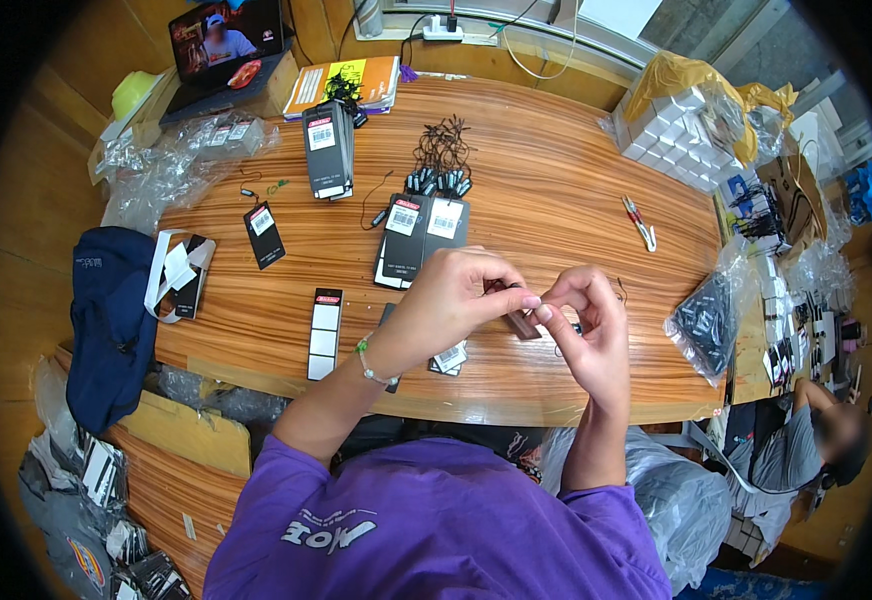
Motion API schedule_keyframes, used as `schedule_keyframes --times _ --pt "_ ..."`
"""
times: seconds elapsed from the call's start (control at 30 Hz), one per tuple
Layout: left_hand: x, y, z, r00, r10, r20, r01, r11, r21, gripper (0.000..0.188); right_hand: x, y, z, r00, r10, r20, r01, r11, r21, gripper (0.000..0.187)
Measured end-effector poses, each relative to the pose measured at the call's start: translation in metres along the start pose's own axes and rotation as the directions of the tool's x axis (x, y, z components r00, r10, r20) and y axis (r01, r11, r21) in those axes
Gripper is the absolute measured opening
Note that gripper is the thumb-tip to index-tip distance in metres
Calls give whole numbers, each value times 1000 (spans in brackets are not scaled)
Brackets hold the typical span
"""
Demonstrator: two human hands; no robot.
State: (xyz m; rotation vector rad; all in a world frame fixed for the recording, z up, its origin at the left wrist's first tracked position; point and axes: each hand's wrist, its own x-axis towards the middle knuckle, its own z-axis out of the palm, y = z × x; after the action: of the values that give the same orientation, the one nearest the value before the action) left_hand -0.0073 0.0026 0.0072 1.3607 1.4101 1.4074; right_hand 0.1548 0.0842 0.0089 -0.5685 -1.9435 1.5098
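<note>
Over the front part of the table my left hand [466,285] and my right hand [588,325] meet, thumbs and fingertips pinched together. Whatever they grip is too small to make out. Just beneath the fingertips shows a brownish flat piece [524,324], partly covered. Beyond my left hand lie two piles of black hang tags [419,245] with white labels, their black strings [443,148] bunched at the far end. A few more tags [449,358] stick out beside my left wrist. Left of that forearm rests a black strip with white panels [325,335].
Farther back stand another tag stack [328,150], orange-covered papers [376,85] and a laptop [226,45]. Red-handled snips [640,222] lie at right, near a bagged block of white boxes [671,135] and a plastic-wrapped black bundle [706,318]. Another person [801,440] sits at far right.
</note>
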Motion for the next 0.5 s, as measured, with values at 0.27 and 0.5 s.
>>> schedule_keyframes --times 0.27,0.5 --pt "2 -1 -3 979 -159 130 173 979 -105 12 2 10 -14 987 76 143 -116 949 294 22" --pt "3 3 -4 976 -159 148 185 966 -182 14 6 10 -12 991 32 127 -66 959 276 19"
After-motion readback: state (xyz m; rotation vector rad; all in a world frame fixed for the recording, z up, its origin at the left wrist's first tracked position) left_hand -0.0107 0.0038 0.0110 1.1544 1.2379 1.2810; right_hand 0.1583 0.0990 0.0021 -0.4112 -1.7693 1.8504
